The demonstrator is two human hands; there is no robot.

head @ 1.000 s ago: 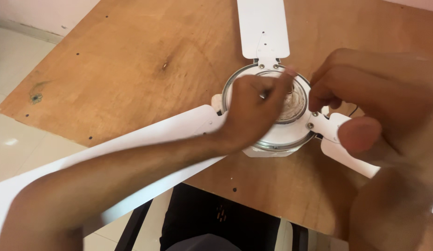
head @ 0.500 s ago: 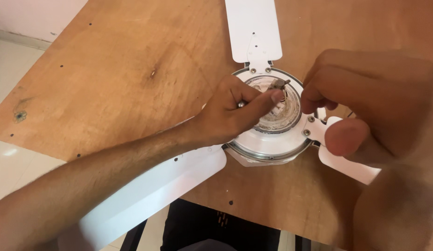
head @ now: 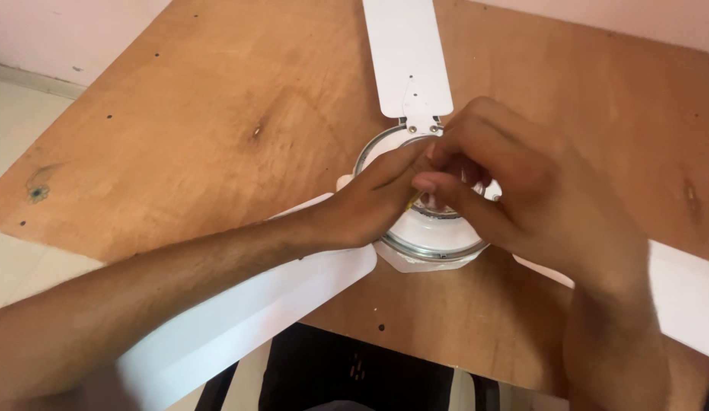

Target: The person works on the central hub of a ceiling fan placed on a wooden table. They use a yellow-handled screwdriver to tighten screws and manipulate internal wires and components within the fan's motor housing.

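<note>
White hub: your work is the fan motor (head: pixel 431 236), lying on the board with both hands meeting over its top centre.
Left hand: your left hand (head: pixel 377 202) comes in from the left, fingers (head: pixel 404 164) stretched onto the hub centre; it seems to pinch a thin yellowish bit (head: pixel 412 199), perhaps a wire, but whether it truly grasps it I cannot tell.
Right hand: your right hand (head: pixel 522 190) arches over the same spot, fingertips curled down and pressed against the left ones; what it clasps is hidden beneath it.
Doing it well: my judgement is that this is fine work at the centre, so keep your wrists low and rest the heel of one hand on the hub rim to steady the pinch. Tilt your right hand aside a little so you can see the fingertips.
Blades: one blade (head: pixel 406 57) runs away from the grip, another (head: pixel 248 312) passes under your left forearm, a third (head: pixel 686 293) lies beyond your right wrist.
Board: the plywood board (head: pixel 179 137) carries all of it.
Beyond: pale floor (head: pixel 15 122) shows off its left edge.
</note>
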